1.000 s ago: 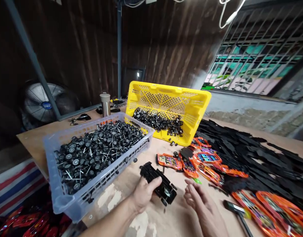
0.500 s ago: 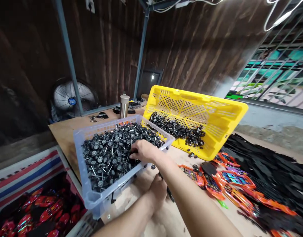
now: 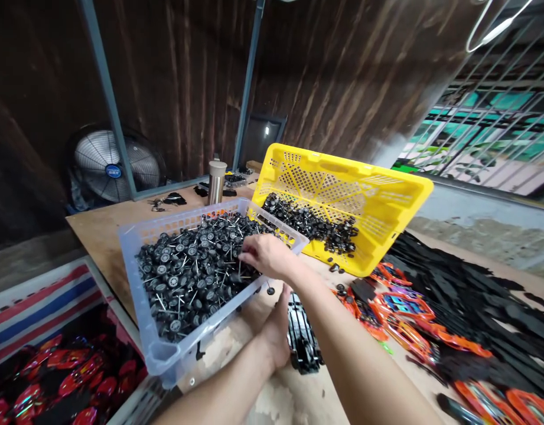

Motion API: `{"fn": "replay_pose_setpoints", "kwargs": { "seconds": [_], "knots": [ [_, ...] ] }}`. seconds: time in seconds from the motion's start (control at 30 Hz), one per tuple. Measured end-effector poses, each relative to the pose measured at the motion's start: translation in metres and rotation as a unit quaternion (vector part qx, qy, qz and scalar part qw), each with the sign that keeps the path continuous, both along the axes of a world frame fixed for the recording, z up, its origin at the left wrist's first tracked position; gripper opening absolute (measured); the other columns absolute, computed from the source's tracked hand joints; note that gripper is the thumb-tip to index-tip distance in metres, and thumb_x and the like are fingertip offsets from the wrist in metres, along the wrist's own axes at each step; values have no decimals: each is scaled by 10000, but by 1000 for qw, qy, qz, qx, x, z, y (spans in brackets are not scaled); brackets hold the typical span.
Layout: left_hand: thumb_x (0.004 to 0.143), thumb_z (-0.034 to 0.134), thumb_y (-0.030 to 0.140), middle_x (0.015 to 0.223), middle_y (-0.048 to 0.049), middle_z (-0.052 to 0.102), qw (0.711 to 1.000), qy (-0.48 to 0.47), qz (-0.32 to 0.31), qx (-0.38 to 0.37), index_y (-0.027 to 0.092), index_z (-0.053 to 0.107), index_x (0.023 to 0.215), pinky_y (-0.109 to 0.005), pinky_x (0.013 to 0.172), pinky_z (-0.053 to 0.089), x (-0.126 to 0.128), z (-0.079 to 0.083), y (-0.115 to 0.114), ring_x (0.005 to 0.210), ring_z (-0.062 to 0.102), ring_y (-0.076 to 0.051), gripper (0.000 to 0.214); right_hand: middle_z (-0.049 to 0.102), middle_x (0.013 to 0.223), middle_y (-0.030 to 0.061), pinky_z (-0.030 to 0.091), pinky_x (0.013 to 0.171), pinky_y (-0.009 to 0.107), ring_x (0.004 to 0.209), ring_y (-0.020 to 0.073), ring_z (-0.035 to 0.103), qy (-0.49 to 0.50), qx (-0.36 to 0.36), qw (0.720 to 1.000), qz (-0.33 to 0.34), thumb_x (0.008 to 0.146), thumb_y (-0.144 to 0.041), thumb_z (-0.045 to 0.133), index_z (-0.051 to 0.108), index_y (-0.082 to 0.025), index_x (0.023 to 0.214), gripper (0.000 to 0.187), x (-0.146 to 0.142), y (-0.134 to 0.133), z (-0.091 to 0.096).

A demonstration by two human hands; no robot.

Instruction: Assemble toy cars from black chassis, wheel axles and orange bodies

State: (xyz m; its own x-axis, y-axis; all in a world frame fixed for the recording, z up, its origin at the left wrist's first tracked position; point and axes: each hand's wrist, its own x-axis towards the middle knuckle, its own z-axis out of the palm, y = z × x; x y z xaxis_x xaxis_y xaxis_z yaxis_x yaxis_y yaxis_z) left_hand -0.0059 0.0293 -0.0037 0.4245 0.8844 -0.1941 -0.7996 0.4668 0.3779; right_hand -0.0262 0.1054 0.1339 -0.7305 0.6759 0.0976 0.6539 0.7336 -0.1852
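My right hand [image 3: 268, 256] is over the near right part of a clear plastic bin [image 3: 134, 260], its fingertips pinched on what looks like a wheel axle [image 3: 240, 270]. Black toy wheels on thin metal axles [image 3: 183, 265] fill that bin. Just outside the bin's near wall, my left hand [image 3: 278, 330] is closed around a toy car [image 3: 303, 339], whose dark underside faces me. My right forearm partly covers the toy car. A single small wheel [image 3: 270, 291] shows between the bin and my hands.
Behind stands a tilted yellow basket [image 3: 387, 218] with more wheel axles. Orange toy car bodies [image 3: 404, 313] and black strips [image 3: 458, 289] lie to the right. Red car bodies fill a crate [image 3: 90, 271] at lower left. A steel tumbler [image 3: 216, 183] and a fan [image 3: 114, 168] stand farther back.
My right hand has lifted slightly from among the wheels, with its fingertips now pinched. My left hand has turned, and the toy car in it shows more fully. The camera view has shifted.
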Motion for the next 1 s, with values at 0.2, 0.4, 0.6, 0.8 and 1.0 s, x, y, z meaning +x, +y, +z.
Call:
{"fn": "replay_pose_setpoints", "kwargs": {
  "seconds": [0.2, 0.4, 0.6, 0.8, 1.0],
  "knots": [
    [702, 342, 882, 698, -87, 672, 998, -25, -4, -60, 146, 619, 898, -447, 706, 527, -8, 3, -3, 637, 655, -247, 811, 600, 680, 13, 347, 567, 240, 581, 126, 506, 119, 85, 981, -125, 939, -317, 451, 579, -189, 743, 267, 66, -28, 18],
    [665, 323, 912, 834, -135, 731, 997, -28, -53, -57, 127, 649, 1059, -455, 807, 516, -5, 0, -5, 837, 699, -308, 937, 602, 705, 23, 355, 542, 237, 580, 140, 549, 73, 98, 957, -263, 932, -320, 426, 524, -206, 703, 274, 135, -79, -58],
    [783, 426, 777, 838, -151, 747, 992, 24, -82, -88, 101, 676, 1029, -407, 767, 536, 0, 2, -6, 801, 710, -294, 761, 662, 773, 59, 404, 558, 258, 653, 182, 633, 32, 107, 954, -279, 898, -317, 450, 553, -214, 721, 229, 137, -85, -87],
    [856, 321, 692, 663, -156, 700, 991, 30, -100, -86, 89, 691, 916, -431, 638, 536, 10, -14, 12, 547, 663, -269, 710, 694, 669, 53, 512, 497, 303, 524, 217, 645, 272, -113, 920, -260, 810, -601, 466, 597, -256, 760, 373, 154, -55, -87],
    [852, 180, 693, 637, -150, 666, 990, 23, -123, -70, 88, 663, 908, -480, 670, 508, 20, -34, 19, 508, 633, -274, 776, 705, 669, 52, 528, 496, 299, 535, 221, 648, 329, -187, 895, -235, 694, -639, 585, 658, -231, 754, 419, 164, -41, -85]
  ]
}}
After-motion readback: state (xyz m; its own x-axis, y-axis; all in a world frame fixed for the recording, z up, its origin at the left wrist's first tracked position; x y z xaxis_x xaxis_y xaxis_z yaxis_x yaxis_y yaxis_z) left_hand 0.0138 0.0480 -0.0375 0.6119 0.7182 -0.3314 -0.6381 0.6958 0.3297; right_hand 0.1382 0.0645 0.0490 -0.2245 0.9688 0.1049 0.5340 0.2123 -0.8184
